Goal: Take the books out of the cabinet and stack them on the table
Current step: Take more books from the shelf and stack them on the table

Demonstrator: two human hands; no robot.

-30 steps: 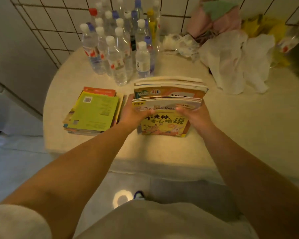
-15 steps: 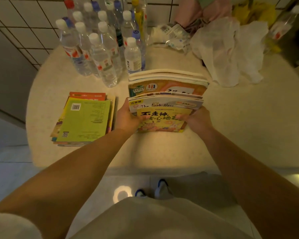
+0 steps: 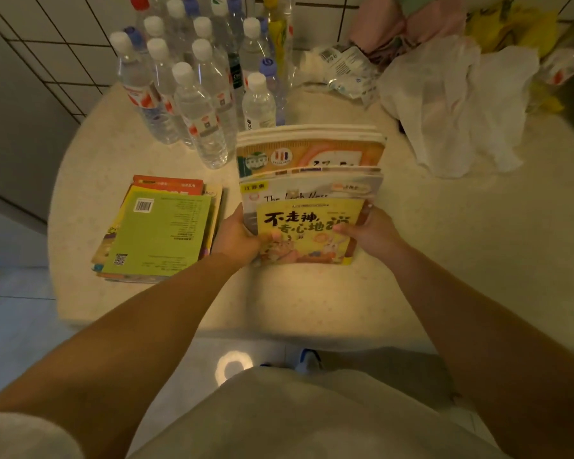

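I hold a bundle of several books (image 3: 312,180) over the round table (image 3: 312,293), its lower edge close to the tabletop. A yellow book with a cartoon cover (image 3: 307,231) faces me at the front, with taller books fanned behind it. My left hand (image 3: 237,238) grips the bundle's left edge and my right hand (image 3: 370,231) grips its right edge. To the left a stack of books (image 3: 159,231) lies flat on the table, with a green back cover on top. The cabinet is out of view.
Several plastic water bottles (image 3: 199,94) stand at the table's back left, just behind the bundle. A white plastic bag (image 3: 458,104) and crumpled wrappers (image 3: 345,72) lie at the back right. A tiled wall (image 3: 47,44) rises behind. The table's front edge is near my legs.
The bundle stays in both hands and has come slightly lower and closer to me. The view has tilted down and shifted, so the table sits higher in the picture.
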